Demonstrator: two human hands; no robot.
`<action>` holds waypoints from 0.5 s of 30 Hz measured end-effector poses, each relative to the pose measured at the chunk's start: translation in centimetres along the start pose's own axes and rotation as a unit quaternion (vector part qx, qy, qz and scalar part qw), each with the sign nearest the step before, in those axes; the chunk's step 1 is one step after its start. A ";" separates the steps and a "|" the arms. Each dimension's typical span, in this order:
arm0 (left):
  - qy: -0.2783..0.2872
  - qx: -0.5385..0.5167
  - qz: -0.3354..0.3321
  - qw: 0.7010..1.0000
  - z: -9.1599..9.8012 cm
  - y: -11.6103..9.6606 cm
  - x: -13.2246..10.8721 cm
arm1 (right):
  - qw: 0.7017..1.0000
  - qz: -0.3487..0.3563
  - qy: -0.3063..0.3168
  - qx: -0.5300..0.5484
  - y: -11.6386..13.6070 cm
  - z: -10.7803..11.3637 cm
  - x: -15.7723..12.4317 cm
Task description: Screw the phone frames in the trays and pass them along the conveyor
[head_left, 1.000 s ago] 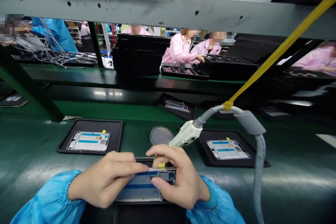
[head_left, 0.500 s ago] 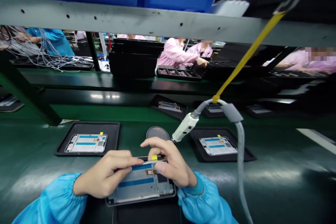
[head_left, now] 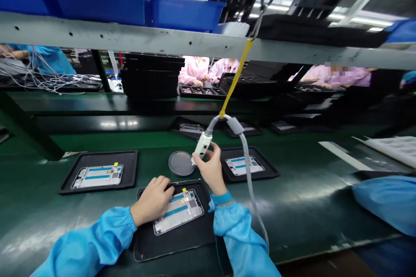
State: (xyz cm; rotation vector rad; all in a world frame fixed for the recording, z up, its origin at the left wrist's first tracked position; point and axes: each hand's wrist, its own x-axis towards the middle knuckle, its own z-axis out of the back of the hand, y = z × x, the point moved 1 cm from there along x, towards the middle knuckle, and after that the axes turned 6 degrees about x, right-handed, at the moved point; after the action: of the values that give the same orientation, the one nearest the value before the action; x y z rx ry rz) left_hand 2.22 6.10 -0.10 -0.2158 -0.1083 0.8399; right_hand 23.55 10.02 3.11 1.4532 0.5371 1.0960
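Observation:
A silver phone frame with blue strips and a yellow tab lies in a black tray in front of me. My left hand is over its upper left side, fingers curled on the edge; the fingertips are partly hidden. My right hand grips a white cylindrical hand tool between thumb and fingers. This tool hangs from a yellow strap and has a grey cable. Below the tool, to its left, is a round grey mesh dish.
Trays with similar frames stand left and right, with more at the back. A metal shelf rail with blue bins crosses above. At right is another person's blue sleeve. People in pink work across the bench.
The phone frame, earlier raised in both hands, now lies in the tray. My right hand has left it and taken hold of the white tool. The view has shifted right.

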 end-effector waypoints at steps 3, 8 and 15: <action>0.014 0.056 0.018 0.998 -0.2 0.6 0.8 | 0.998 -0.022 0.032 0.056 0.0 -0.6 1.2; 0.043 0.075 0.013 0.996 0.3 0.9 0.3 | 0.981 -0.018 -0.093 0.168 2.4 3.1 3.8; -0.046 0.083 0.154 0.983 6.2 7.4 -0.9 | 0.931 0.021 -0.236 0.279 5.4 8.1 8.2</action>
State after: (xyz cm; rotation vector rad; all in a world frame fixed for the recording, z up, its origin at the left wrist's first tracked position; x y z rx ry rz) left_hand -4.81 11.13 4.25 -0.0352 -0.0918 1.1620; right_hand 32.79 11.55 11.71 2.1546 0.4893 0.5988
